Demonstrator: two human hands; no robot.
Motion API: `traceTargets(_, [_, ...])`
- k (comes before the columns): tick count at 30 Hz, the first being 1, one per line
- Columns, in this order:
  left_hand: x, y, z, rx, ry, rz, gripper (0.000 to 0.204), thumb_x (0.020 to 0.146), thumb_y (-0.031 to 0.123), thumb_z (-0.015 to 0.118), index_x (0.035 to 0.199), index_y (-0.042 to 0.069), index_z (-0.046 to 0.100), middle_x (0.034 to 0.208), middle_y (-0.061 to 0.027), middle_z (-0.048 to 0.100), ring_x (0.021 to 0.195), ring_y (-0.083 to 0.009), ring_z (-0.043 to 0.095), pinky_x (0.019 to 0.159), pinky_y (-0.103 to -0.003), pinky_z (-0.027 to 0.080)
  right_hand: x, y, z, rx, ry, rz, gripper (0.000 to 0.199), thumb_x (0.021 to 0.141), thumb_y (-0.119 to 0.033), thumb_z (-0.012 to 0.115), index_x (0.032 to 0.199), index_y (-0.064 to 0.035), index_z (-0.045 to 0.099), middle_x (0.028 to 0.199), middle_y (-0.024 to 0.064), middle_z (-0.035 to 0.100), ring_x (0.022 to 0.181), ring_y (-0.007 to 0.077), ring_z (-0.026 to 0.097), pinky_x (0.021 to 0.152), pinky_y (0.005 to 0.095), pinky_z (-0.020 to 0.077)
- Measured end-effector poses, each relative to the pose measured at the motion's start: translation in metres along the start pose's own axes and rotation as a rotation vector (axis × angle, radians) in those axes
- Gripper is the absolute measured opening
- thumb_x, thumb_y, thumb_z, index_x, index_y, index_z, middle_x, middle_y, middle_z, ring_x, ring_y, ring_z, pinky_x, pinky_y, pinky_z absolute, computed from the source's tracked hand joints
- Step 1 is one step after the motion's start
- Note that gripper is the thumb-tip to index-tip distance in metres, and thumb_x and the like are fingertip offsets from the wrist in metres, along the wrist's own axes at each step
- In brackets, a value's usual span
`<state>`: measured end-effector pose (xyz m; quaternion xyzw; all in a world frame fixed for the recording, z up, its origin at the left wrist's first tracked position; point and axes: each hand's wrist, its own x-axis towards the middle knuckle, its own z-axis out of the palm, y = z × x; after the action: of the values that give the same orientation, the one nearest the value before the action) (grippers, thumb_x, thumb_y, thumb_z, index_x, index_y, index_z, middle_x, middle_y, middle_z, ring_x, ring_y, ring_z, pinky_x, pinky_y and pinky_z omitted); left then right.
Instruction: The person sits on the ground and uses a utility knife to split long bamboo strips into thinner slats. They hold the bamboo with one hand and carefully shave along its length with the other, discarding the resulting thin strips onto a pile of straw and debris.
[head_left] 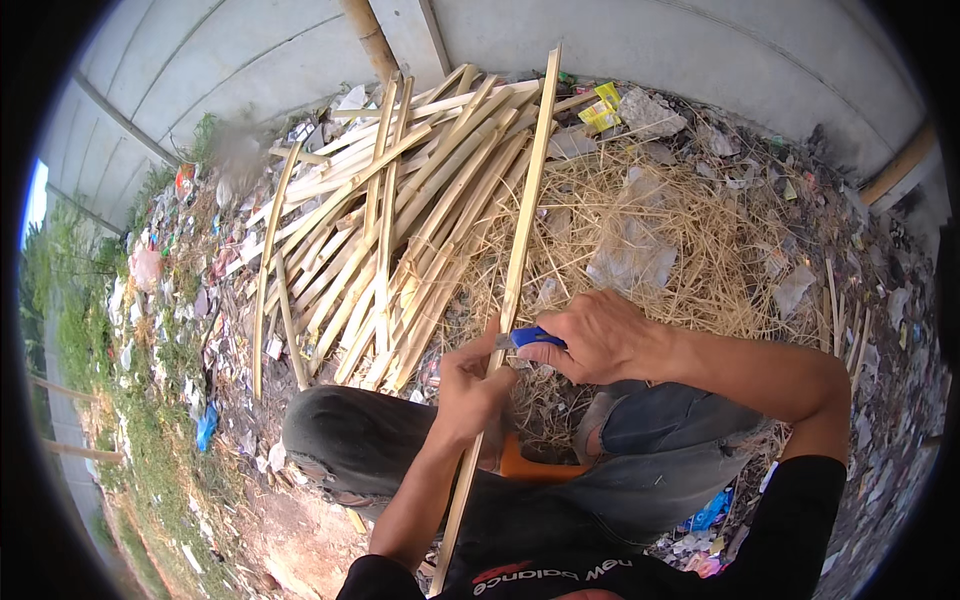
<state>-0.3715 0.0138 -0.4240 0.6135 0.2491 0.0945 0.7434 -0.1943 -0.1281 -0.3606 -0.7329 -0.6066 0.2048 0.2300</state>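
Note:
A long split bamboo strip (530, 190) runs from near my lap up toward the wall, tilted slightly right at its far end. My left hand (472, 380) is closed around it just above my knees. In my right hand (605, 338) is a blue-handled utility knife (530, 338), gripped with the fingers wrapped round the handle. Its short metal blade lies against the strip, right beside my left fingers. Exactly how deep the blade sits cannot be made out.
A heap of bamboo strips (400, 230) lies ahead on the left. Straw-like shavings (700, 250) cover the ground to the right, with scattered litter around. A grey panel wall (640, 45) with a bamboo pole (370, 38) stands behind. Something orange (530, 462) shows between my legs.

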Motion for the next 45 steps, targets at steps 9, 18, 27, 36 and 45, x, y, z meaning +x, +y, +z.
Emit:
traceTargets(9, [0.009,0.014,-0.004,-0.036,-0.027,-0.116,0.069,0.081,-0.003,0.06,0.148,-0.013,0.044,0.098,-0.0051,0.069,0.073,-0.0052,0.058,0.061,-0.02,0.042,0.023,0.028,-0.002,-0.164,0.152,-0.055,0.056,0.097,-0.056,0.061,0.074,-0.0045,0.066,0.054,0.0168,0.059,0.056,0.0409,0.064,0.055,0.0483,0.0499])
traceTargets(18, [-0.032,-0.035,-0.005,-0.095,-0.23,-0.097,0.063,0.08,-0.012,0.063,0.141,-0.018,0.048,0.155,-0.0212,0.046,0.14,-0.0181,0.045,0.116,-0.032,0.033,0.011,0.121,-0.103,-0.094,0.792,0.382,0.062,0.107,-0.05,0.048,0.074,0.0014,0.057,0.055,0.008,0.042,0.052,0.0182,0.042,0.053,0.0404,0.0353])
traceTargets(27, [-0.006,-0.01,-0.013,-0.167,-0.058,0.016,0.068,0.079,-0.013,0.057,0.146,-0.011,0.048,0.089,0.0018,0.063,0.072,-0.0037,0.055,0.061,-0.02,0.042,0.012,0.031,-0.025,-0.036,0.17,0.104,0.058,0.102,-0.052,0.052,0.077,-0.0007,0.066,0.06,0.0194,0.061,0.057,0.0376,0.064,0.057,0.0491,0.0491])
traceTargets(36, [-0.005,-0.01,-0.006,-0.079,-0.015,-0.05,0.067,0.081,-0.006,0.058,0.147,-0.011,0.047,0.091,0.0001,0.063,0.067,-0.0039,0.054,0.056,-0.02,0.042,0.026,0.03,0.008,-0.137,0.099,0.088,0.062,0.1,-0.058,0.052,0.076,-0.0032,0.067,0.058,0.0204,0.06,0.058,0.0412,0.065,0.059,0.0517,0.0517])
traceTargets(45, [-0.012,-0.009,0.003,-0.176,-0.069,-0.043,0.064,0.078,-0.01,0.055,0.142,-0.006,0.055,0.07,-0.0001,0.058,0.045,-0.006,0.046,0.04,-0.023,0.034,0.021,0.034,-0.003,-0.206,0.156,0.026,0.063,0.103,-0.056,0.048,0.076,-0.0029,0.069,0.055,0.0181,0.06,0.055,0.0371,0.064,0.058,0.051,0.0512])
